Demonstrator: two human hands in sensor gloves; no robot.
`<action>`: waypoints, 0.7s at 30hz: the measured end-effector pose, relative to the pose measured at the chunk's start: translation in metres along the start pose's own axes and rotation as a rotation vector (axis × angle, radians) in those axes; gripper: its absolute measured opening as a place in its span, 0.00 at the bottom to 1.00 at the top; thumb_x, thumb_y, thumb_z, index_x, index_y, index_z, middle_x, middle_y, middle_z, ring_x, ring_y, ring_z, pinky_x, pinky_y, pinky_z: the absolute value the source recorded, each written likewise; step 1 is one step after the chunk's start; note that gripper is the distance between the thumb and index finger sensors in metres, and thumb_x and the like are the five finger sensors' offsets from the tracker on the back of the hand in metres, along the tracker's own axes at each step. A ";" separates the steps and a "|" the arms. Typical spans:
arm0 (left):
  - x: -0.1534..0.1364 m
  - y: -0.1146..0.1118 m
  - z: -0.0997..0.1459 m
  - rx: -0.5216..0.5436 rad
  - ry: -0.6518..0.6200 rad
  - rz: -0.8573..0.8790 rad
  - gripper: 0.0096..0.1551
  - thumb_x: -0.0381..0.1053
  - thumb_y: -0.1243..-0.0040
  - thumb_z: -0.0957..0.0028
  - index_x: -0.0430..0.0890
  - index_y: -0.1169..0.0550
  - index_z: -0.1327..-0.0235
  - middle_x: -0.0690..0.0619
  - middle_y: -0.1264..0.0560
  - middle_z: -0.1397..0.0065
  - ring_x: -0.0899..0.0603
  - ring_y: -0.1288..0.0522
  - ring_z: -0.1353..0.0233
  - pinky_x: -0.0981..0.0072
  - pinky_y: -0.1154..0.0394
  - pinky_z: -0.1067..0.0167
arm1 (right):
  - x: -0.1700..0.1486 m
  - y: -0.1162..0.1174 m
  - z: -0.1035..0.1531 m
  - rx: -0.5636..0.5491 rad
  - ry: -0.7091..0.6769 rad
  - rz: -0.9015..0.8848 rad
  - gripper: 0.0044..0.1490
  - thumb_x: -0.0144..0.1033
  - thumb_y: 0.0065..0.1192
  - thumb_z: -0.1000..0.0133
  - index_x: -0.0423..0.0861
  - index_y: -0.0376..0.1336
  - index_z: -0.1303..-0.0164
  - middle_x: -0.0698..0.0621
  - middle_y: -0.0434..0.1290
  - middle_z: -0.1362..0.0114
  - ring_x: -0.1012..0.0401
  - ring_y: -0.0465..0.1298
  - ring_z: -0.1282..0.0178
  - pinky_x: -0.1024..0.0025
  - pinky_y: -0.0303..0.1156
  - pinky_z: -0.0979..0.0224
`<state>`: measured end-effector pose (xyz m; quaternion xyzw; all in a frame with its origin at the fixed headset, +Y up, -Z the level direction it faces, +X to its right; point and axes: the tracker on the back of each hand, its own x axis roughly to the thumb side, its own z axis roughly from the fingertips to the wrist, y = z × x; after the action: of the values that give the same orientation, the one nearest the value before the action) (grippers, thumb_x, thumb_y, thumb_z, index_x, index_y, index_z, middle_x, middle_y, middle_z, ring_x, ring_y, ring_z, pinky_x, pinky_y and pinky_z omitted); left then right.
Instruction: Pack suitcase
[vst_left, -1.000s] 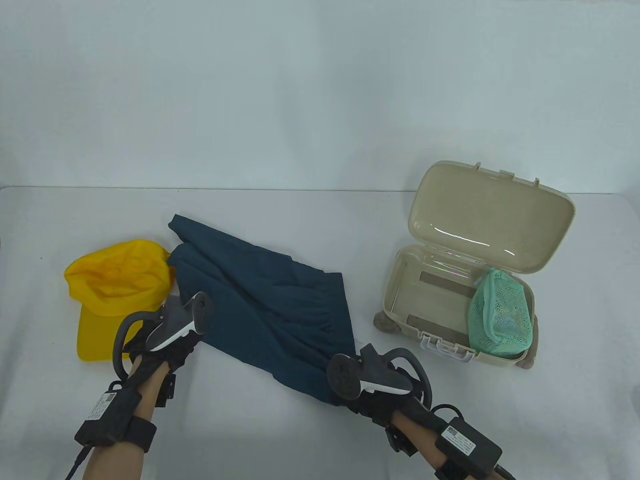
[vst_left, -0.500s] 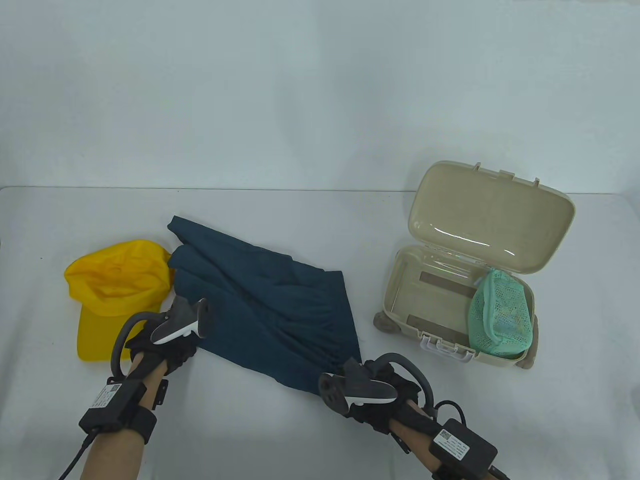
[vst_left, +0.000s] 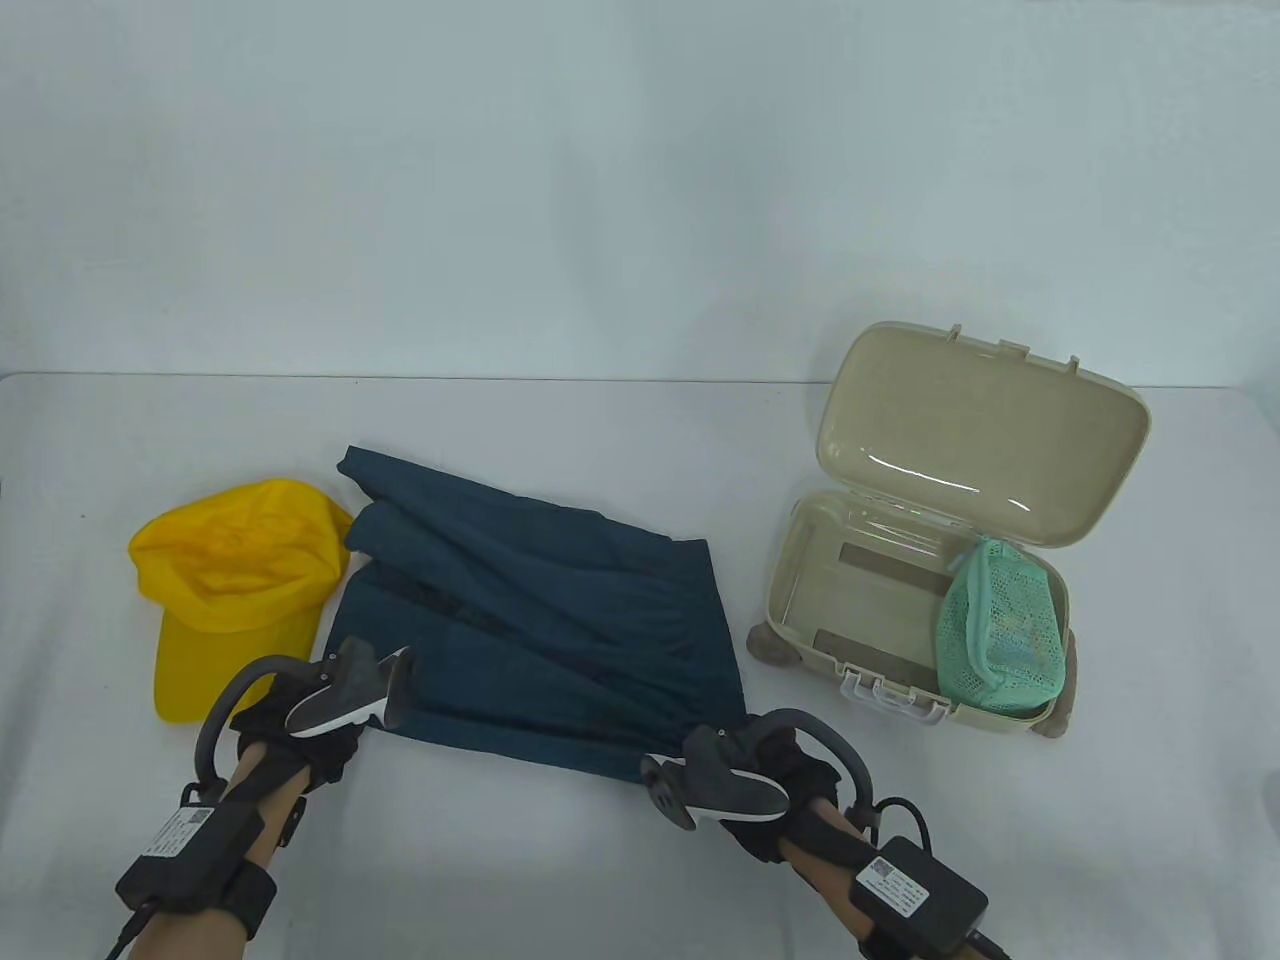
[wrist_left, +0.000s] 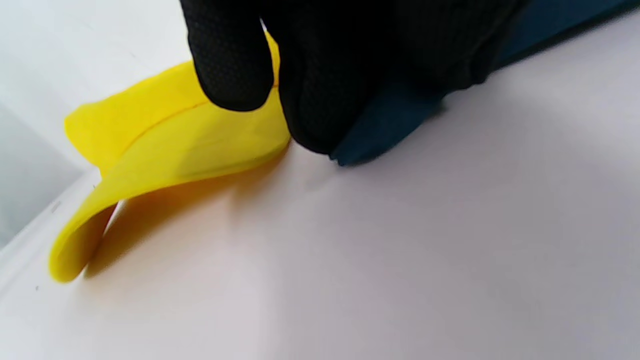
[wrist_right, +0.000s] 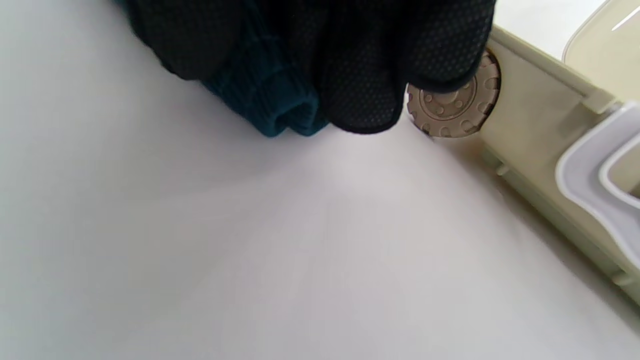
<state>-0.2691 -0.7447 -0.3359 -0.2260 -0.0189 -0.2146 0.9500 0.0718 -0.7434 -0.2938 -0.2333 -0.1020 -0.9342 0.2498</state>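
While both gloved hands sit at the near edge of the dark teal garment (vst_left: 540, 620), that cloth lies rumpled and loosely folded on the white desk (vst_left: 600, 880), between the yellow cap (vst_left: 235, 580) and the beige suitcase (vst_left: 900, 600). The left hand (vst_left: 300, 725) is at the garment's near left corner; in the left wrist view its fingers (wrist_left: 320, 90) curl down over the teal corner and pinch it against the desk, just beside the cap's brim. The right hand (vst_left: 775, 790) is at the near right corner; in the right wrist view its fingers (wrist_right: 360, 75) close round a bunched, ribbed fold of the teal fabric, holding it just above the desk. Close behind those fingers stands one of the suitcase's grey wheels (wrist_right: 452, 112).

The suitcase stands on the desk's right side with its lid (vst_left: 980, 430) propped open and leaning back. Inside the base, a green mesh pouch (vst_left: 1000, 630) leans against the right end. A white clasp (vst_left: 895, 695) sits on the near wall. The cap rests on the left, brim toward the near edge, touching the garment's left side.
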 end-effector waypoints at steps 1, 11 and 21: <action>-0.001 0.001 0.003 0.006 -0.006 0.004 0.24 0.52 0.42 0.48 0.62 0.28 0.38 0.62 0.24 0.35 0.54 0.18 0.41 0.53 0.26 0.28 | -0.004 -0.002 0.000 0.012 0.007 -0.033 0.28 0.52 0.61 0.46 0.57 0.64 0.36 0.56 0.78 0.36 0.59 0.82 0.38 0.57 0.77 0.33; -0.030 0.046 0.042 0.071 -0.058 0.083 0.23 0.51 0.40 0.48 0.59 0.26 0.38 0.58 0.21 0.39 0.55 0.16 0.51 0.57 0.22 0.35 | -0.050 -0.061 0.024 -0.098 0.062 -0.136 0.27 0.52 0.60 0.46 0.57 0.67 0.37 0.57 0.80 0.37 0.59 0.83 0.39 0.58 0.78 0.34; -0.054 0.087 0.041 0.097 -0.113 0.080 0.23 0.51 0.40 0.48 0.57 0.25 0.37 0.57 0.19 0.40 0.56 0.15 0.53 0.57 0.21 0.36 | -0.073 -0.101 0.005 -0.008 0.025 -0.083 0.27 0.51 0.60 0.46 0.57 0.68 0.37 0.57 0.80 0.37 0.59 0.83 0.39 0.58 0.78 0.35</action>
<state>-0.2790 -0.6351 -0.3430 -0.1920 -0.0736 -0.1623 0.9651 0.0778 -0.6251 -0.3325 -0.2181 -0.1046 -0.9470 0.2113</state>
